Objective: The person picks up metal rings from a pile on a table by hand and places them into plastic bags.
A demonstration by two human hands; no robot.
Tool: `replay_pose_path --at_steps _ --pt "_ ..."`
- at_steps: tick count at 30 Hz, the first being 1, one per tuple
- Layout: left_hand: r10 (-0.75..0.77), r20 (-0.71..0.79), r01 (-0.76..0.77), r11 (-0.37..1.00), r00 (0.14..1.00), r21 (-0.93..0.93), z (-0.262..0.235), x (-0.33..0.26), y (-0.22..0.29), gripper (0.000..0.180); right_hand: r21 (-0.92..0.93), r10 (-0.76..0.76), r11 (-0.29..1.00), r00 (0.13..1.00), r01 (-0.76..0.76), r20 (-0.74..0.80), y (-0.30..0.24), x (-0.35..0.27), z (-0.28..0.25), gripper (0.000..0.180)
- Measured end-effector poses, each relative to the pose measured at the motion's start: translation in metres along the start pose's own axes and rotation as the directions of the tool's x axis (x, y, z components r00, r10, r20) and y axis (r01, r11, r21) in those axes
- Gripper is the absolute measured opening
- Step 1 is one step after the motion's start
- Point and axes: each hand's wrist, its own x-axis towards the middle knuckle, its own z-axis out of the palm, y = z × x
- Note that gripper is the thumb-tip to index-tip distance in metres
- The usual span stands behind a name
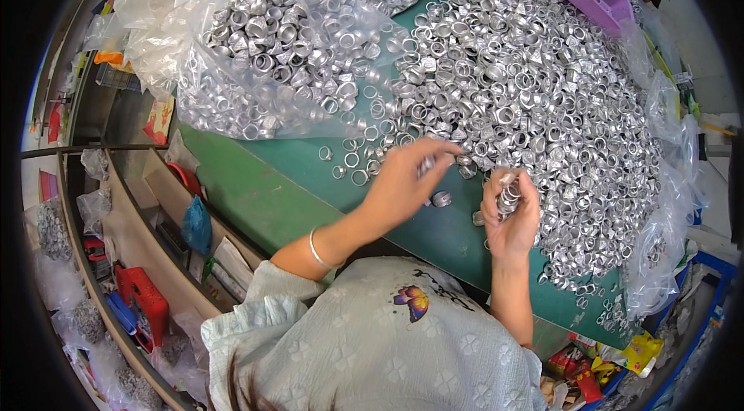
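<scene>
The right hand (513, 213), close to the near edge of the bench (310, 171), is curled around some silver rings (508, 198). The left hand (401, 185) reaches to the border of a broad ring pile (527, 101); blur hides whether its fingers grip anything. A clear bag (225, 113) of rings lies toward the far left corner, a purple basket (587, 4) near the far right.

pale grey top (349, 357) | ruffled sleeve (252, 319) | butterfly print (411, 303) | silver bangle (313, 247)
</scene>
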Motion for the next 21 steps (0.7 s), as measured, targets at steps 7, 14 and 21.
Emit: replay_pose_path --at_steps 7,14,21 --pt "0.098 0.002 -0.073 0.737 0.995 0.672 0.015 0.040 -0.008 0.018 -0.850 -0.463 -0.029 0.746 0.527 0.478 0.003 0.050 -0.005 0.018" --pt "0.109 -0.011 -0.074 0.746 0.994 0.662 0.021 0.042 -0.017 0.018 -0.872 -0.367 -0.381 0.816 0.306 0.447 0.009 0.056 0.003 0.008" --pt "0.106 -0.065 -0.082 0.949 0.992 0.305 0.016 0.025 0.007 0.019 -0.770 -0.308 0.603 0.951 0.207 0.015 0.002 0.034 -0.009 0.011"
